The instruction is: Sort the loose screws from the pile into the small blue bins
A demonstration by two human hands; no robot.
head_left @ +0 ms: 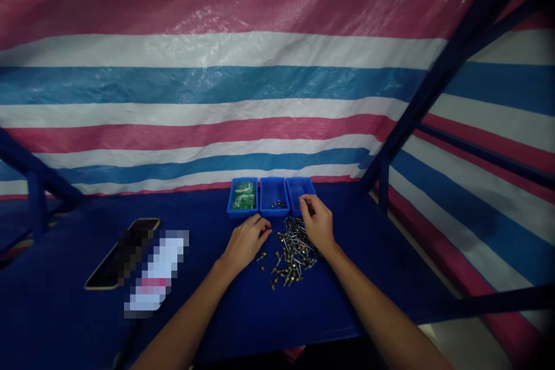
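Note:
A heap of small metal pieces, long silver shanks with brassy or dark ends like screws or rivets (297, 248), lies on the blue table between my hands. My left hand (247, 241) rests just left of the heap, fingers curled and thumb close to them; whatever they hold is too small to make out. Over the front of the right blue tray (301, 180) my right hand (318, 222) is closed in a pinch, its content hidden. The middle blue tray (273, 185) contains a few small dark metal pieces. In the left blue tray (229, 208) lie green and clear items.
A dark phone (102, 266) lies on the left of the table (208, 324), beside a pixelated bright screen (158, 272). Striped plastic sheeting (217, 87) hangs behind the trays. Blue metal frame bars (416, 110) slant up at the right, with another at the far left.

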